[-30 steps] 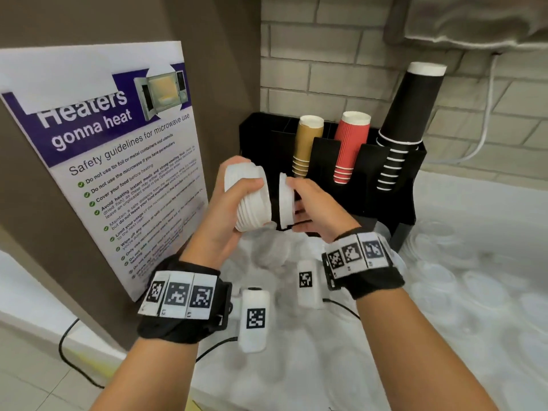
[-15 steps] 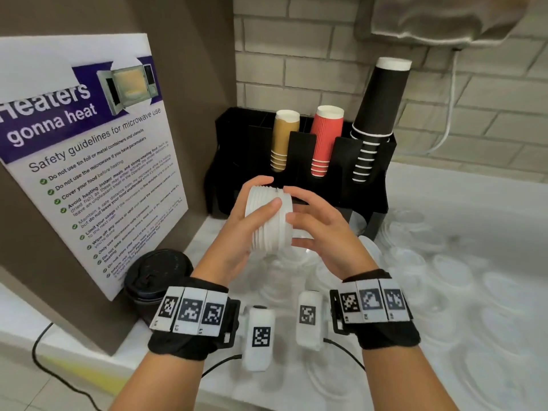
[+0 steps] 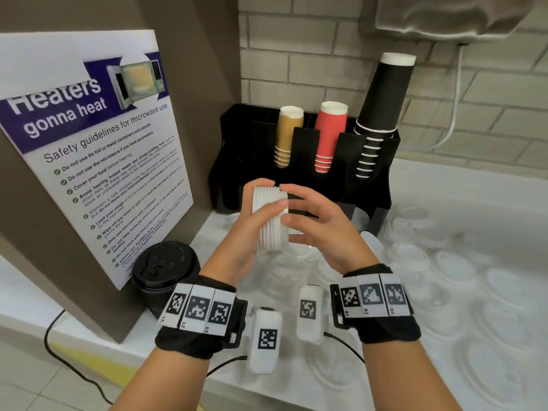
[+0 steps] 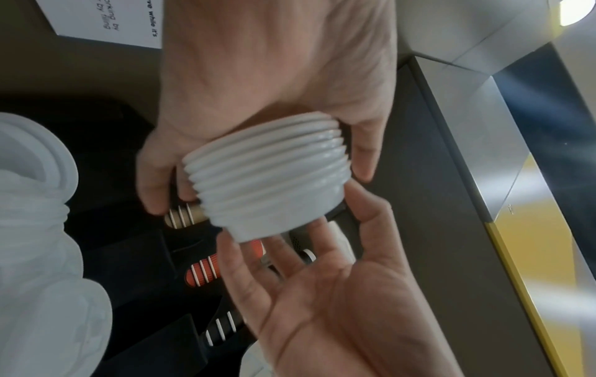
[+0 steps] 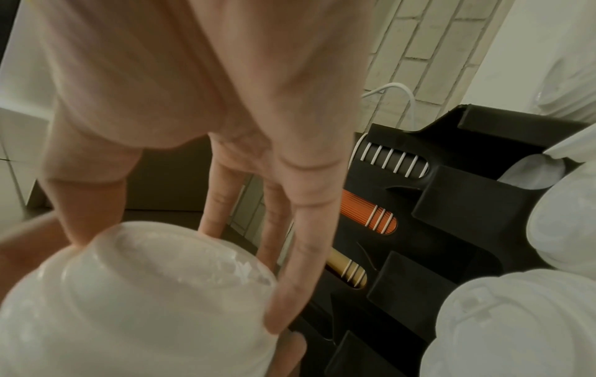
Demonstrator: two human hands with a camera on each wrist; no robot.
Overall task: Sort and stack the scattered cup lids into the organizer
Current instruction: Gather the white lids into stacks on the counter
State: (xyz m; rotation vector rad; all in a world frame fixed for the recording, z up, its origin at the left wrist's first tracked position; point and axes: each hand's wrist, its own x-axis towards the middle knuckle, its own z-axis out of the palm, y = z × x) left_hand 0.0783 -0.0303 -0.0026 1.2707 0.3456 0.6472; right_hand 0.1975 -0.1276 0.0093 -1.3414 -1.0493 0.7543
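A black lidded cup (image 3: pixel 166 277) stands at the left of the tabletop (image 3: pixel 444 197). The organizer (image 3: pixel 308 161) holds tan, red and black cup stacks. The left hand (image 3: pixel 237 235) grips the stack of white lids (image 3: pixel 271 221) before it; the right hand (image 3: pixel 323 229), fingers spread, touches its end.

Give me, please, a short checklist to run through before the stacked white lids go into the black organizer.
1. Stack of white lids held securely: ok, the left hand grips it around the side.
2. Lids nested evenly: ok, the rims line up in the left wrist view.
3. Right hand supporting the stack's end: ok, straight fingers touch it.
4. Free lid slot in the organizer: cannot tell, the hands hide its lower front.
5. Cup stacks clear of the path: ok, gold cups and red cups stand behind.
6. Loose lids left on the counter: not ok, many remain.
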